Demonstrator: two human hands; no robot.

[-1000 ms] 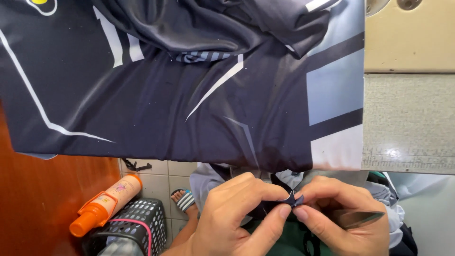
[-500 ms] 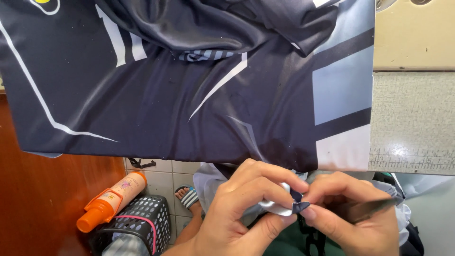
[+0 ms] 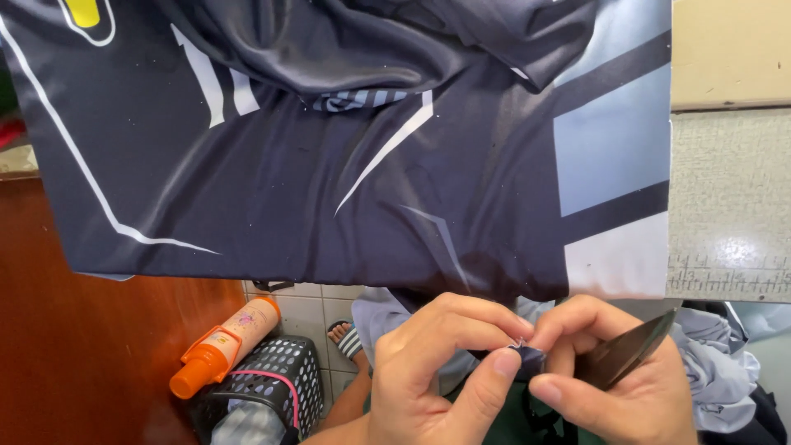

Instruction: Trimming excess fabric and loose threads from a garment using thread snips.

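Note:
A dark navy sports shirt (image 3: 346, 148) with white lines and pale blue panels lies spread over the table, its lower edge hanging toward me. My left hand (image 3: 437, 371) pinches a small dark fold of fabric (image 3: 527, 357) at the hem between thumb and fingers. My right hand (image 3: 614, 375) pinches the same fold from the other side and also holds a thin dark blade (image 3: 622, 356) across its fingers. The fingertips of both hands meet at the fold.
An orange-capped spray bottle (image 3: 218, 346) lies on a black perforated basket (image 3: 264, 383) on the tiled floor. A reddish wooden surface (image 3: 91, 346) is at the left. A grey cutting mat with ruler marks (image 3: 729, 214) lies right of the shirt.
Both hands have stayed at the hem and shifted slightly; the fingertips have closed tighter on the small fold. The camera has drifted a little.

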